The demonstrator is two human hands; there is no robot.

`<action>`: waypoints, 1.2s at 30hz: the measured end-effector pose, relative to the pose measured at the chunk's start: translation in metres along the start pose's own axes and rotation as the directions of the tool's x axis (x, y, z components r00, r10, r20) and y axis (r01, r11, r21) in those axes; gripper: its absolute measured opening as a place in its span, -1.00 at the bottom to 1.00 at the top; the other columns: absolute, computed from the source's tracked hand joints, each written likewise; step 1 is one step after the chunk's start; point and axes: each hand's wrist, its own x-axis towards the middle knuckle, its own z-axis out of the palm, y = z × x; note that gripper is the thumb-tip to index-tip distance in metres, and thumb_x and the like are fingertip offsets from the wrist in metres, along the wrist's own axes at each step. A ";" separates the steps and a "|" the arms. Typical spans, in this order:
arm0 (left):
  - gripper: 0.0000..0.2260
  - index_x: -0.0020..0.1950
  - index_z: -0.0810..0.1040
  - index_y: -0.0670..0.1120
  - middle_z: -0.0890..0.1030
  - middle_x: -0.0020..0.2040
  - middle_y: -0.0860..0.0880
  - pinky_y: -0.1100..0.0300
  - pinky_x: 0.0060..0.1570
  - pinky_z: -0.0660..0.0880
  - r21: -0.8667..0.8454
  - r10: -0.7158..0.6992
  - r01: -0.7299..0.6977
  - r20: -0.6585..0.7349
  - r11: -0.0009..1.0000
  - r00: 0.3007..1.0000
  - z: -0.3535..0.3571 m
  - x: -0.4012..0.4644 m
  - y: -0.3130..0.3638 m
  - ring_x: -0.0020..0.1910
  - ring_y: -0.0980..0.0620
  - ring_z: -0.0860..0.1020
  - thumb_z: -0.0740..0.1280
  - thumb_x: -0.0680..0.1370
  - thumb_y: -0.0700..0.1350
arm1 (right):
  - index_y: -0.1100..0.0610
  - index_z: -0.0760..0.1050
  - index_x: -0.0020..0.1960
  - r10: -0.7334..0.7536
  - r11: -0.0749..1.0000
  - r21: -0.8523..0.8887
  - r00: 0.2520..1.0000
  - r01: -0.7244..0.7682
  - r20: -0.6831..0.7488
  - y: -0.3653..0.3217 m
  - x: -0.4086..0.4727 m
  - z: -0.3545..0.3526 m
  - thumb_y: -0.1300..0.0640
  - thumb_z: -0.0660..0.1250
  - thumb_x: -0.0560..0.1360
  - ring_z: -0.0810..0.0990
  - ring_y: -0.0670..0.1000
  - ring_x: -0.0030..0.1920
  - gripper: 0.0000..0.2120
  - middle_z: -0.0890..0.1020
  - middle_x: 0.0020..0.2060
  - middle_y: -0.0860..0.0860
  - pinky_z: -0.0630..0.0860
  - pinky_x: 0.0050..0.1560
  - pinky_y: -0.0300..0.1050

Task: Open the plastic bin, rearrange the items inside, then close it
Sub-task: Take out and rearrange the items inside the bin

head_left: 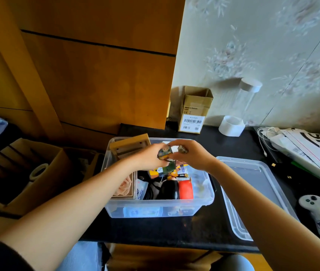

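Observation:
A clear plastic bin (206,198) stands open on the black table, packed with several items: a wooden box with a rose picture (123,186), a black object (169,189), a red object (185,189), a tan wooden piece (129,145) at the back. Its clear lid (253,184) lies flat to the right. Above the bin's far half, my left hand (149,156) grips a small colourful box (165,152). My right hand (191,155) pinches a small patterned item (182,149) right beside it. A small green piece (169,167) hangs just under the hands.
At the back stand an open cardboard box (194,110), a white tape roll (231,126) and a clear tube with a white cap (249,98). A white controller (317,214) lies at the right, papers and cables (302,145) behind it. A cardboard box (37,173) sits left on the floor.

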 end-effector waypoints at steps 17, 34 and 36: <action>-0.63 0.20 0.25 0.16 0.60 -0.01 0.07 -0.03 -0.13 0.55 0.580 0.056 0.103 -0.249 0.808 0.967 -0.043 -0.026 -0.026 -0.14 0.01 0.58 0.35 0.50 0.00 | 0.19 0.50 0.22 0.246 0.665 -0.747 0.948 -0.014 0.202 0.022 0.004 0.011 0.22 0.27 0.51 0.58 0.14 0.06 -0.72 0.59 0.11 0.15 0.54 0.02 -0.08; -0.60 0.28 0.49 -0.01 0.52 0.24 -0.01 0.13 0.07 0.47 0.492 -0.077 -0.052 0.238 0.869 0.968 0.010 -0.004 -0.004 0.15 -0.02 0.50 0.38 0.50 0.10 | 0.22 0.48 0.23 0.358 0.529 -0.848 0.900 0.026 0.250 0.028 0.029 0.026 0.02 0.47 0.40 0.57 0.09 0.04 -0.52 0.60 0.06 0.11 0.52 0.02 -0.12; -0.50 0.31 0.47 -0.06 0.49 0.28 -0.05 0.15 0.08 0.41 0.366 -0.146 -0.008 0.390 0.930 0.909 0.025 0.007 -0.007 0.20 -0.05 0.48 0.38 0.47 0.18 | 0.22 0.51 0.20 0.315 0.568 -0.823 0.923 0.001 0.219 0.028 0.026 0.022 -0.02 0.48 0.38 0.57 0.07 -0.02 -0.51 0.62 0.03 0.11 0.47 -0.06 -0.17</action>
